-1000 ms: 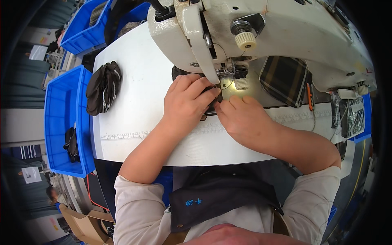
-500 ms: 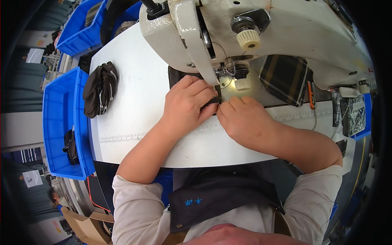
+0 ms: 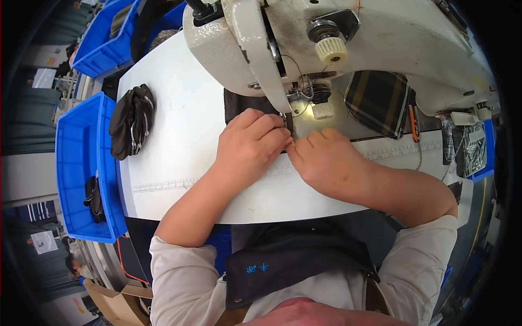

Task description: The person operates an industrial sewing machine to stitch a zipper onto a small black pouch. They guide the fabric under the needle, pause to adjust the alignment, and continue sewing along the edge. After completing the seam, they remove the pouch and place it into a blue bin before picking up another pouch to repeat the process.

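Observation:
A dark fabric piece (image 3: 235,103) lies under the head of a white sewing machine (image 3: 391,46), and what looks like a metal zipper (image 3: 284,120) runs along its right edge. My left hand (image 3: 251,145) rests over the piece, its fingers bent and closed on the near end. Against its fingertips, my right hand (image 3: 325,162) pinches the same near edge, just in front of the lit needle area. The fingers hide most of what is gripped.
A folded plaid fabric piece (image 3: 378,103) and an orange-handled tool (image 3: 414,124) lie under the machine arm. To the left, a dark zippered bundle (image 3: 131,122) sits on the white table (image 3: 179,136), beside a blue bin (image 3: 81,217). Plastic-wrapped packages (image 3: 470,152) are at the right.
My left fingers have drawn together and slid toward my right fingertips, uncovering more of the zipper near the needle. The right hand stays almost in place.

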Tool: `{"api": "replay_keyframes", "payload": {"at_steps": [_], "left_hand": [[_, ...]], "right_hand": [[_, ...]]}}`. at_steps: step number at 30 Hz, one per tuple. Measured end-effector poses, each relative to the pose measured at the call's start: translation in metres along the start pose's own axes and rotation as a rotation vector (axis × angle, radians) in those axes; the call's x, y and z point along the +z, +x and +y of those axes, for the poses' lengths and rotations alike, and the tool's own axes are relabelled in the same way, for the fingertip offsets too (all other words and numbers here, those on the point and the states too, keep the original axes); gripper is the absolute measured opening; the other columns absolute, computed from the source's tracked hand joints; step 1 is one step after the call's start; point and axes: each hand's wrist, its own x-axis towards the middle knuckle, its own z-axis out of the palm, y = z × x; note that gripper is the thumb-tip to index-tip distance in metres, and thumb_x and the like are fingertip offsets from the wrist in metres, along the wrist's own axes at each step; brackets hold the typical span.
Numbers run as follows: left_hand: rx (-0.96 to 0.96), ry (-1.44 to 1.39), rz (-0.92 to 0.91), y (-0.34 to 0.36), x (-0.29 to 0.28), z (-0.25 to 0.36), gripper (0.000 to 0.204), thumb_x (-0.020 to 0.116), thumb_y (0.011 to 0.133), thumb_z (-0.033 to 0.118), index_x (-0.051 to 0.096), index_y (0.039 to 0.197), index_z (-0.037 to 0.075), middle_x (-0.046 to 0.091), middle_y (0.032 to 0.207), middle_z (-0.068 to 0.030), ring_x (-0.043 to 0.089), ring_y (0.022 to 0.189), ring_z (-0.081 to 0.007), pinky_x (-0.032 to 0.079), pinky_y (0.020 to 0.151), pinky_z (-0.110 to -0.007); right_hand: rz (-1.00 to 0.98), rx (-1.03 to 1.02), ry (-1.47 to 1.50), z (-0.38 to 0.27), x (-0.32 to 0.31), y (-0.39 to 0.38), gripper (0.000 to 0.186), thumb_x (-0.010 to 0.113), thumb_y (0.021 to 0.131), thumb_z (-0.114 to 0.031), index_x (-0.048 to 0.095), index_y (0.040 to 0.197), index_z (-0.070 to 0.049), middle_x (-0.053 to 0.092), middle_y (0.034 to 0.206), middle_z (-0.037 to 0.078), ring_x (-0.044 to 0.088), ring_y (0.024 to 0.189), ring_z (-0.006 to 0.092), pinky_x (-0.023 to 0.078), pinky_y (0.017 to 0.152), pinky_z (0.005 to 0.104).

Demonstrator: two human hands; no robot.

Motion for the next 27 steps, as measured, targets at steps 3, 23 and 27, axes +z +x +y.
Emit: {"api": "replay_keyframes", "payload": {"at_steps": [3,23,27], "left_hand": [[-0.052,-0.054,-0.059,-0.002,-0.002,0.003,0.027,0.084,0.068,0.004,0.077,0.093,0.011,0.071,0.100,-0.0017,0.065,0.083,-0.0242,0.055,0.071,-0.036],[0.003,-0.135,-0.186,0.001,-0.012,-0.010,0.030,0.084,0.066,0.003,0.078,0.095,0.009,0.070,0.100,-0.0026,0.065,0.084,-0.0249,0.056,0.071,-0.036],[-0.018,-0.181,-0.199,-0.001,-0.010,-0.009,0.029,0.083,0.068,0.003,0.078,0.096,0.009,0.071,0.102,-0.0029,0.068,0.089,-0.0252,0.057,0.072,-0.036]], "right_hand": [[-0.001,-0.022,-0.030,-0.002,-0.001,-0.001,0.029,0.067,0.082,-0.013,0.074,0.108,-0.001,0.056,0.076,0.001,0.057,0.071,0.0178,0.043,0.064,0.0328],[0.056,-0.028,-0.008,-0.002,0.001,0.000,0.017,0.070,0.084,-0.012,0.071,0.096,-0.001,0.060,0.072,0.002,0.060,0.064,0.0163,0.042,0.058,0.0326],[0.008,-0.045,0.079,0.001,-0.006,0.001,0.017,0.069,0.082,-0.011,0.070,0.096,0.000,0.061,0.075,0.003,0.061,0.067,0.0173,0.043,0.060,0.0333]]}}
